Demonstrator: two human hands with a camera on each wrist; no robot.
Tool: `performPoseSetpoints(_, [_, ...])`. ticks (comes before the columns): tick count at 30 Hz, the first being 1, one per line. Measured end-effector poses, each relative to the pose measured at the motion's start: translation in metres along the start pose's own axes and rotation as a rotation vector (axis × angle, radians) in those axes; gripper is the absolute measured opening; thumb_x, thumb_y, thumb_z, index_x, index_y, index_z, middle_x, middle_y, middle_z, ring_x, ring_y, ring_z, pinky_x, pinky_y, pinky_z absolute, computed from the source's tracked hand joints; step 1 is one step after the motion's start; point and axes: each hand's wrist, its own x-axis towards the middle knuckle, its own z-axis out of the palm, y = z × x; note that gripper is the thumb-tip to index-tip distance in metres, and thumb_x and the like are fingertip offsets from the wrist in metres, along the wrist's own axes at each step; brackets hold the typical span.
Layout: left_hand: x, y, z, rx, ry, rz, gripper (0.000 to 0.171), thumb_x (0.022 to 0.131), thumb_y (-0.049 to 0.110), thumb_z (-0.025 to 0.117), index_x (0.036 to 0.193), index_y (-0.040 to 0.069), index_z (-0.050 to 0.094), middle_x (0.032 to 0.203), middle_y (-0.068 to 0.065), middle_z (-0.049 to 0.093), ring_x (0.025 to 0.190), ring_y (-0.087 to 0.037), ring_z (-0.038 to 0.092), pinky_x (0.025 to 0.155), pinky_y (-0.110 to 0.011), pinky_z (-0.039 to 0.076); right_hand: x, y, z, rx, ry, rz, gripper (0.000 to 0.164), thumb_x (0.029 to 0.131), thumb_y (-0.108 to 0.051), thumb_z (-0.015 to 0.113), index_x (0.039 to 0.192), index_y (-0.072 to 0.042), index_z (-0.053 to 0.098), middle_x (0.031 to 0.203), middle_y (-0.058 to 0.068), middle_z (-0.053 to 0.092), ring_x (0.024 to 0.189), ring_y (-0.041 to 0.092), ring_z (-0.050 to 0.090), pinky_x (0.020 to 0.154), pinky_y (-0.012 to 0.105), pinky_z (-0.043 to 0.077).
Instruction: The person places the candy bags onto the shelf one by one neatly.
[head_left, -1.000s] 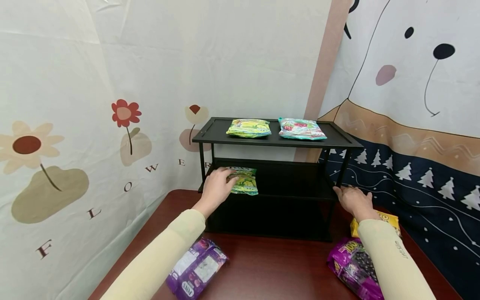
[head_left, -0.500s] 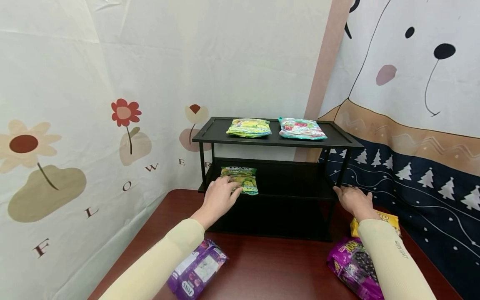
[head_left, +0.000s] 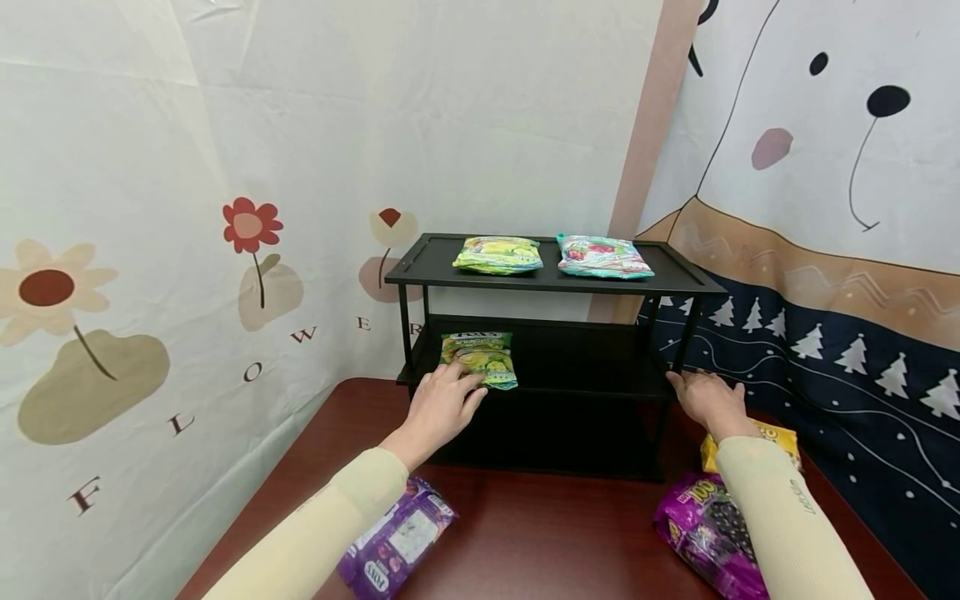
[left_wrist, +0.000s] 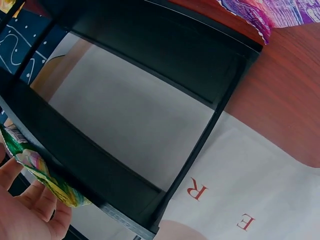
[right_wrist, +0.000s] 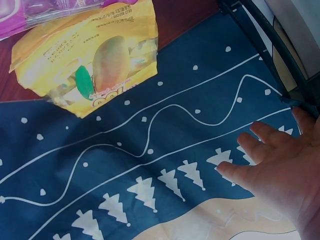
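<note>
A green candy bag (head_left: 491, 357) with yellow fruit on it lies at the left end of the rack's middle shelf (head_left: 585, 358), overlapping its front edge. My left hand (head_left: 442, 404) touches its near side with extended fingers. The left wrist view shows fingertips along the edge of the bag (left_wrist: 47, 182), partly covering it. My right hand (head_left: 708, 402) is at the black rack's right front post, fingers loose. Seen from the right wrist, those fingers (right_wrist: 257, 147) are spread, and they hold nothing.
On the top shelf (head_left: 551, 279) lie a yellow-green bag (head_left: 498, 256) and a turquoise-and-white bag (head_left: 604, 257). A purple bag (head_left: 405, 533) lies at the table's left. Right of the rack are a yellow mango bag (right_wrist: 100, 60) and a purple grape bag (head_left: 708, 533), partly behind the right sleeve.
My left hand has moved down from the top of the green candy bag to its near edge, uncovering more of its print. The right hand stays at the post.
</note>
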Motion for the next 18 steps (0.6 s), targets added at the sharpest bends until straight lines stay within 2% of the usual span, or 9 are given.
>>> performPoseSetpoints(18, [0.0081,-0.0030,-0.0011,-0.027,-0.097,0.001,0.039,0.102,0.040,0.055,0.130,0.016,0.067,0.128,-0.014,0.061,0.116,-0.033,0.057,0.095,-0.052,0.046,0.0009,0.0008,0.0012,-0.010,0.003,0.000,0.062,0.109,-0.039,0.026,0.144,0.010,0.040,0.147,0.036,0.034,0.136,0.056,0.025,0.101,0.079,0.012])
